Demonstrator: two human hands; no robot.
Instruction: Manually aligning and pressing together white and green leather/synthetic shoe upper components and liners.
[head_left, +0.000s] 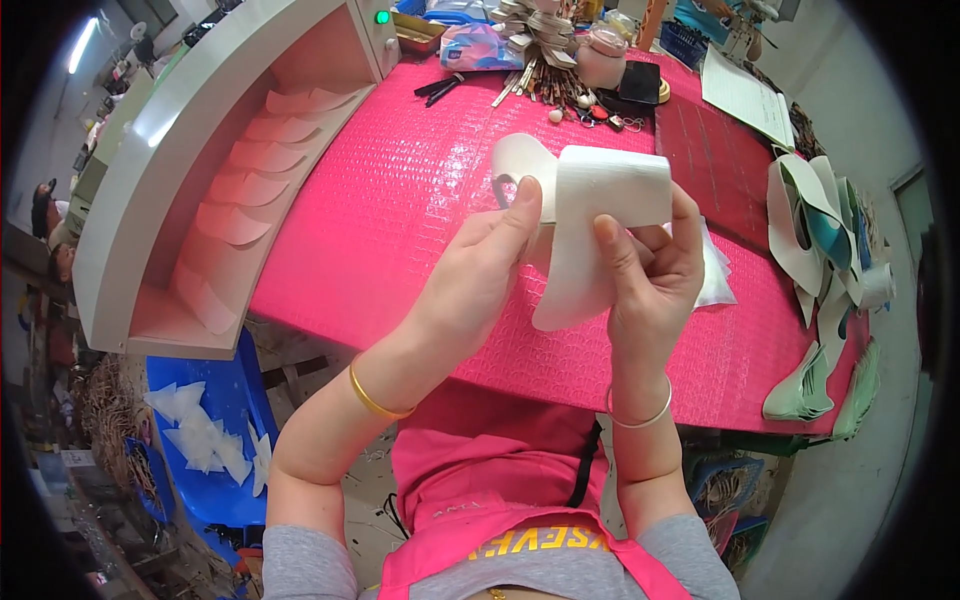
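Both hands are raised over a pink-covered table. My left hand pinches a white, flexible cut piece that curls around a small opening beside my thumb. My right hand grips a broad white cut piece, bent over at the top, with the thumb on its near face and the fingers behind. The two white parts meet between my hands; whether they are joined, I cannot tell. Behind my right hand, more thin white pieces lie on the table, partly hidden.
At the left stands a pale curved machine housing with several curved pieces inside. A jar, stacked strips and an open notebook sit at the back. Cut pieces hang at the right; a blue stool holds white pieces.
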